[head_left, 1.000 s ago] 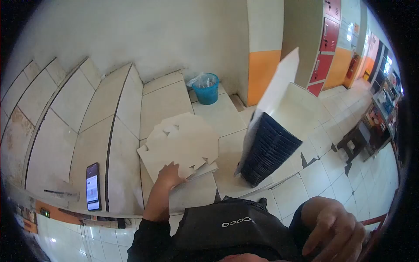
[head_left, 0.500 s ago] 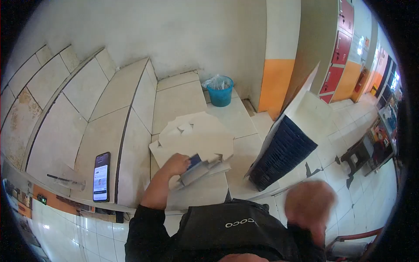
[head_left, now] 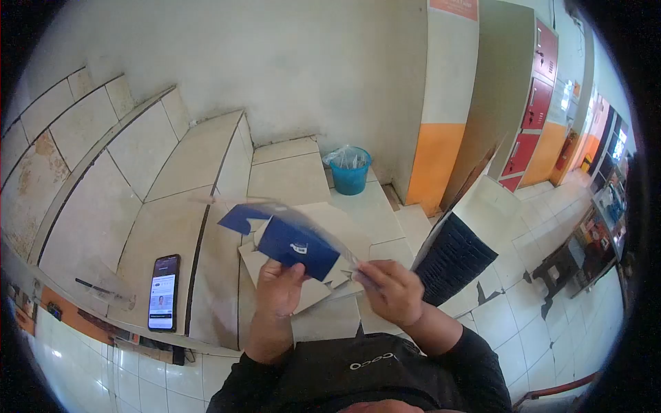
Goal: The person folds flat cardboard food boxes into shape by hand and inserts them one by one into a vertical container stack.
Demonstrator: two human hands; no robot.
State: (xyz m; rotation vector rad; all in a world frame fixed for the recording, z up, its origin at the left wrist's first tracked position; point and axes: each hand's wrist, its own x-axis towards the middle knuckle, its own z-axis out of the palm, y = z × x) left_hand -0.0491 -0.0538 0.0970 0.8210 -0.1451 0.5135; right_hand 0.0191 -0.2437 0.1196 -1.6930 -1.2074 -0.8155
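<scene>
**Two Hands Hold a Blue Card Above the Pale Pieces**

The blue card (head_left: 296, 241) is in the air, above the tiled step (head_left: 289, 179), nearer to the step's front edge than to the wall. It has a small white mark on its printed face, and a cut part extends at its left side. The left hand (head_left: 279, 289) grasps the card from its lower edge, with the thumb lying upon the blue face; the other fingers are partly hidden behind it. The right hand (head_left: 392, 292) has its fingers closed at the right end of the card, where a pale strip is blurred, so I cannot tell exactly which fold they pinch.

Below the card lie the flat pale pieces (head_left: 348, 227), one upon another, on the front part of the step, close to its left edge. To the right of them, a dark blue stack (head_left: 458, 258) stands tilted near the step's front right corner. The blue bucket (head_left: 350, 172), with clear plastic inside, is at the back edge, beside the wall. On the higher step (head_left: 165, 227) to the left, a phone (head_left: 164, 292) with its screen lit lies near the front edge.
</scene>
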